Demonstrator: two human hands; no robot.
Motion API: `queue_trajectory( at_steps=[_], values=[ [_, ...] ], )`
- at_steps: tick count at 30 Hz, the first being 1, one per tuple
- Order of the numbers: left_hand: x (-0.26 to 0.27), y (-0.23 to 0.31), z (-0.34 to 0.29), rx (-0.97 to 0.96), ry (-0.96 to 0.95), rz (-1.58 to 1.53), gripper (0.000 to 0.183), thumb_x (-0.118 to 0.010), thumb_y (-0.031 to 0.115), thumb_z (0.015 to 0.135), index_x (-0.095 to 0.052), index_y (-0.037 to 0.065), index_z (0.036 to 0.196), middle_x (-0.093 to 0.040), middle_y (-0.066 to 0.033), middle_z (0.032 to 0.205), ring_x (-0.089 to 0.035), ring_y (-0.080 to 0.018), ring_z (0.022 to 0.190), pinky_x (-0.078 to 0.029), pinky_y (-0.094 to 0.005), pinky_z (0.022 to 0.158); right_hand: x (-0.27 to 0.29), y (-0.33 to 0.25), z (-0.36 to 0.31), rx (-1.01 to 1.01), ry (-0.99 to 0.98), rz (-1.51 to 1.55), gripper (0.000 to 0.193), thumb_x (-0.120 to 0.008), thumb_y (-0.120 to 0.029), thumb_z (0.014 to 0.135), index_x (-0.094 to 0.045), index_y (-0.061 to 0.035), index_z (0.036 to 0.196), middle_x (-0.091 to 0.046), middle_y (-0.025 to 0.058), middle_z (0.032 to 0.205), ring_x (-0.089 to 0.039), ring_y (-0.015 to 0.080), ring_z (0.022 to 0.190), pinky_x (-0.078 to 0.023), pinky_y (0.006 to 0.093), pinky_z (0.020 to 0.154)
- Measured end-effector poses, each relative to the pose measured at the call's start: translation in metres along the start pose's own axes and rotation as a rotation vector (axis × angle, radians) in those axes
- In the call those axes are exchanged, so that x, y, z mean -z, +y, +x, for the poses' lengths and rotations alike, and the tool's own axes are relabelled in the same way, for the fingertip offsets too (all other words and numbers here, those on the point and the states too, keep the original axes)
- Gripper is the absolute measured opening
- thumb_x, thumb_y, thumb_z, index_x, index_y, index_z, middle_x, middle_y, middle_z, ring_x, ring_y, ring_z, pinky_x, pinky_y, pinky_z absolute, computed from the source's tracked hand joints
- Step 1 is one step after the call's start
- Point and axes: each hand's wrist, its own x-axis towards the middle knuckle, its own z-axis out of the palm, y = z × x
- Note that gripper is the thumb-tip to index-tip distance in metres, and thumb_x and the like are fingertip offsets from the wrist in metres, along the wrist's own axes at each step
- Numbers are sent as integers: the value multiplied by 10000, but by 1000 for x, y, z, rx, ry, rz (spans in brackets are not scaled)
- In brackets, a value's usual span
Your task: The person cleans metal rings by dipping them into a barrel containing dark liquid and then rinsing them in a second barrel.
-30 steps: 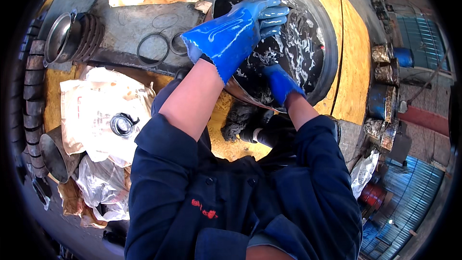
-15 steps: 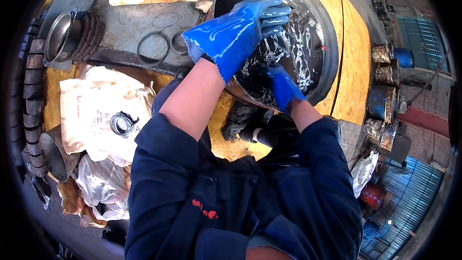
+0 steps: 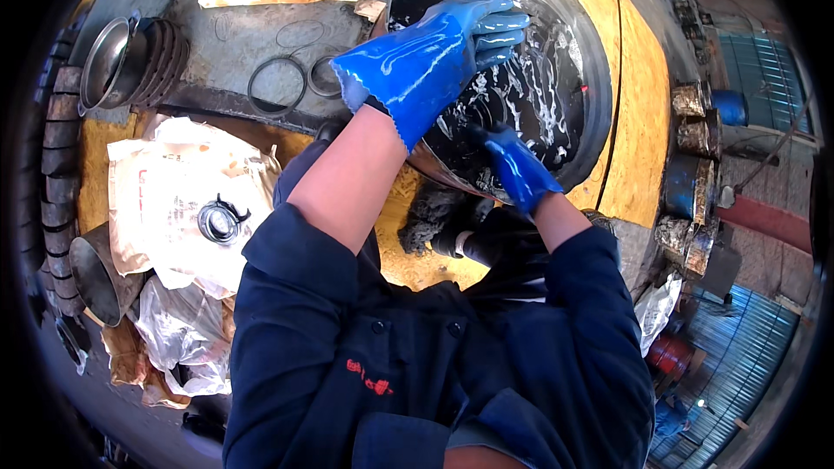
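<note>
Hanging over the round metal tub (image 3: pixel 598 78), the left hand (image 3: pixel 482 22) is sheathed in a blue glove (image 3: pixel 413 65), its fingers drawn together and lightly bent; its palm is hidden, so whether anything is grasped there is not shown. The right hand (image 3: pixel 508 152), gloved likewise, is lowered inside the tub's near side, its fingertips lost in the dark liquid (image 3: pixel 539 95); the state of its grip is not revealed either. Streaked with pale froth, the liquid is held within the tub's wall; it can be judged thin, slippery and easily splashed, and the wet gloves probably offer little purchase. The tub itself looks stiff and, so filled, is likely heavy; it would be best held by its rim, on two opposite sides. The left forearm is angled up and rightward across the tub's left edge, the wrist nearly straight; the right forearm is leaned up and leftward, the hand tipped downward. Left of the tub, thin rings (image 3: pixel 278 87) are laid on a dark sheet; lower left of it, a pale sack (image 3: pixel 156 217) is topped by a dark ring-shaped piece (image 3: pixel 220 222); right of it, a yellow board (image 3: pixel 643 113) is seen.
</note>
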Motion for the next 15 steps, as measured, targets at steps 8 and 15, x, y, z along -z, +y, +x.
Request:
queue_trajectory(
  at_steps=[8,15],
  values=[
    [-12,11,-11,30,153,41,324,-539,265,930,-553,93,1205,-661,-110,1131,-639,-240,1008,-514,-346,845,-15,-69,-51,27,105,-281,461,-707,-306,834,-606,12,1153,-679,96,991,-631,178,821,-499,320,710],
    [-13,4,-3,41,114,66,349,-536,269,935,-538,80,1228,-631,-120,1189,-629,-242,1030,-514,-353,859,-7,-15,-10,-87,79,126,438,-652,-317,852,-614,5,1146,-675,116,1011,-627,200,866,-492,324,764]
  ],
)
